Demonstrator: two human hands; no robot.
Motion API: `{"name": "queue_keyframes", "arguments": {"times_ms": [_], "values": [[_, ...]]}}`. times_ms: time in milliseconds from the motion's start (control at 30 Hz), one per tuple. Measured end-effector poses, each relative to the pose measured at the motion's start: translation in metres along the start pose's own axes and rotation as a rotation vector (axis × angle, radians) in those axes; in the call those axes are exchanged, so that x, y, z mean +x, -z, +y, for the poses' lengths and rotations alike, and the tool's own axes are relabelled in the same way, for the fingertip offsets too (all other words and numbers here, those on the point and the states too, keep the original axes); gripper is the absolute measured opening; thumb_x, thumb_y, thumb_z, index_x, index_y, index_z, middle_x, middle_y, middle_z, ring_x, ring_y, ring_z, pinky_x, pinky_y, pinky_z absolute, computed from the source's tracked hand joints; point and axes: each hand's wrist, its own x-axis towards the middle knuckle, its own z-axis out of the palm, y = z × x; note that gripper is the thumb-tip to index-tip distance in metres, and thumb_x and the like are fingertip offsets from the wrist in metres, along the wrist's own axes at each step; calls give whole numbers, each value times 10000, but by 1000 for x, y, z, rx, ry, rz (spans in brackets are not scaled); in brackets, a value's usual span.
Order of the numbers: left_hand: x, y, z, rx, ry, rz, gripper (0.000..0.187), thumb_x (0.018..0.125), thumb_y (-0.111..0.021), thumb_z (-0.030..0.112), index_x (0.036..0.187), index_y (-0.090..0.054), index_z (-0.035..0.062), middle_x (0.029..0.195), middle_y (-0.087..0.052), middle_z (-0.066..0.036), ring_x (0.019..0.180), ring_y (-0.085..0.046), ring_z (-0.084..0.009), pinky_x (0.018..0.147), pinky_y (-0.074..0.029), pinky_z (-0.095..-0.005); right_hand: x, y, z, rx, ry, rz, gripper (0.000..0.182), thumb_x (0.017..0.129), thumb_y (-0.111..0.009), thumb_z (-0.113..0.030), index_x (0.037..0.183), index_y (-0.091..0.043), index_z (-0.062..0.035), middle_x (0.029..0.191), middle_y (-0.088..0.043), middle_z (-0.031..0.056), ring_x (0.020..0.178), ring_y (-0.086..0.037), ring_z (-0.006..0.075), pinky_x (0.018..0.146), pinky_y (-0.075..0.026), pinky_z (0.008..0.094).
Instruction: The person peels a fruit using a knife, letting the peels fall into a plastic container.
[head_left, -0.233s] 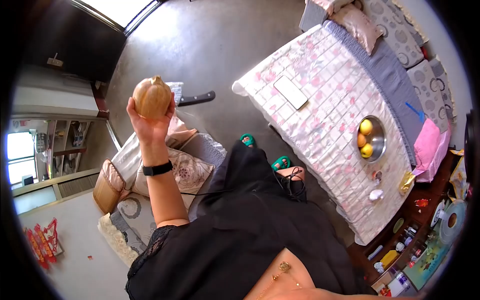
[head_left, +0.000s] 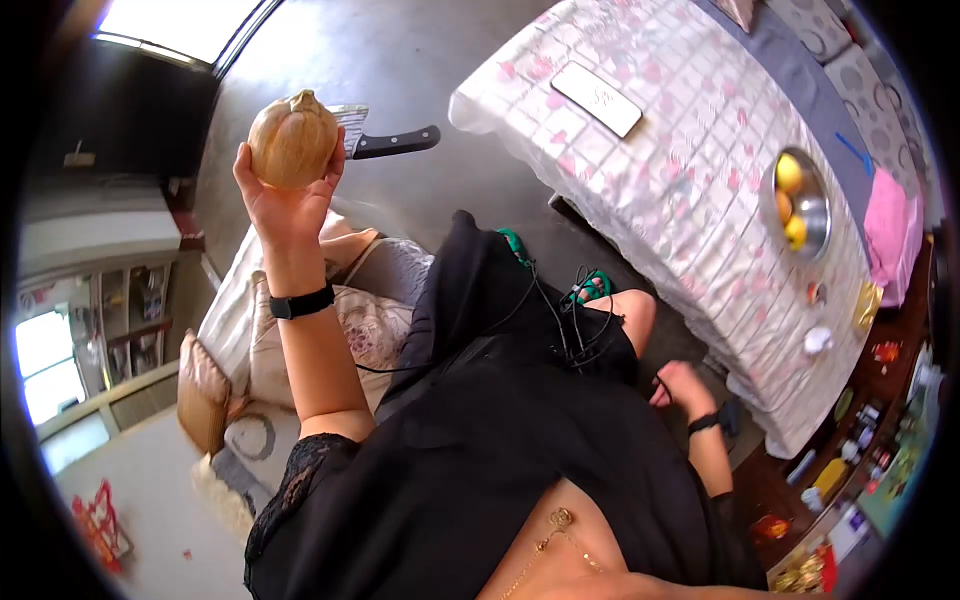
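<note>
My left hand [head_left: 290,205] is raised at the upper left, with its fingers cupped round the underside of a tan, ribbed pumpkin [head_left: 293,140], stem pointing up. Just right of the pumpkin shows a cleaver [head_left: 397,142], its black riveted handle pointing right and its blade partly hidden behind the pumpkin. Low beside the front end of the table, my right hand [head_left: 683,388] has curled fingers with a thin dark strip at them; I cannot tell what it is. Dark bands circle both wrists.
At the right, a table with a flowered cloth [head_left: 640,190] bears a phone [head_left: 597,99] and a steel bowl [head_left: 822,215] of yellow and orange fruit. A cushioned seat [head_left: 365,325] lies under my left arm. Black cords [head_left: 575,320] hang near my green sandals [head_left: 592,287].
My right hand has come into view at the lower right. The view has shifted; my left hand and the pumpkin appear higher, the pumpkin still held.
</note>
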Motion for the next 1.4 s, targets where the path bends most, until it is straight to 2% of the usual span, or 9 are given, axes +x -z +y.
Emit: {"name": "queue_keyframes", "arguments": {"times_ms": [233, 433, 700, 833, 900, 1100, 1133, 1167, 1400], "values": [[-30, 106, -94, -65, 249, -472, 798, 924, -546, 563, 1502, -349, 50, 1472, -392, -264, 1314, -436, -507, 1060, -441, -581, 78, -62, -121, 172, 968, 457, 175, 1027, -585, -181, 1026, -633, -13, 697, -592, 3, 654, -569, 79, 644, -493, 248], [-107, 128, -126, -38, 419, -524, 734, 927, -521, 564, 1444, -423, 53, 1447, -466, -232, 1287, -498, -444, 1027, -475, -579, -1, -199, -172, -596, 1471, 1172, 486, 884, -735, -246, 1278, -563, -19, 1279, -582, 128, 1214, -563, 309, 1035, -461, 385], [-139, 85, -161, 74, 450, -706, 710, 931, -514, 608, 1418, -486, 92, 1387, -546, -184, 1231, -567, -364, 942, -537, -500, 21, -220, -211, -536, 1101, 645, 443, 844, -691, -230, 1218, -571, -26, 962, -708, 234, 939, -686, 423, 820, -530, 484], [-121, 59, -175, 312, 300, -629, 654, 942, -559, 559, 1392, -508, 86, 1352, -586, -142, 1185, -608, -289, 895, -548, -440, 49, -189, -217, -340, 1111, 1043, 307, 858, -636, -207, 1078, -610, 5, 908, -676, 286, 901, -653, 473, 769, -522, 502], [-95, 42, -193, -221, 913, -558, 614, 893, -625, 469, 1334, -521, 54, 1293, -605, -130, 1147, -615, -262, 917, -527, -410, 51, -156, -212, -135, 1069, 1246, 267, 880, -622, -219, 1019, -630, 8, 862, -687, 255, 843, -681, 435, 735, -527, 476], [19, -26, -309, -2016, 2466, 141, 746, 674, -828, 291, 1236, -482, -58, 1185, -575, -160, 1084, -573, -268, 996, -452, -394, 52, -69, -203, 336, 1133, 1336, 196, 869, -662, -177, 996, -662, -28, 819, -705, 164, 749, -700, 303, 706, -535, 399], [20, -43, -331, -2775, 2588, 878, 852, 666, -850, 340, 1301, -452, -66, 1219, -546, -200, 1122, -546, -309, 1014, -436, -421, 46, -61, -201, 365, 1119, 1348, 195, 864, -664, -169, 1002, -666, -31, 825, -709, 154, 746, -699, 289, 708, -535, 392], [23, -53, -345, -3468, 2112, 2033, 958, 658, -873, 389, 1366, -422, -75, 1253, -518, -239, 1159, -519, -349, 1032, -420, -448, 46, -56, -200, 404, 1107, 1359, 196, 859, -667, -161, 1007, -670, -34, 831, -714, 144, 744, -698, 274, 710, -535, 384], [35, -94, -402, -3126, 2256, 1818, 1067, 627, -882, 385, 1449, -352, -42, 1372, -431, -230, 1214, -461, -432, 1029, -422, -510, 82, -37, -189, 447, 1156, 1408, 146, 890, -653, -104, 1013, -645, -26, 860, -721, 131, 763, -707, 256, 724, -545, 371]]}}
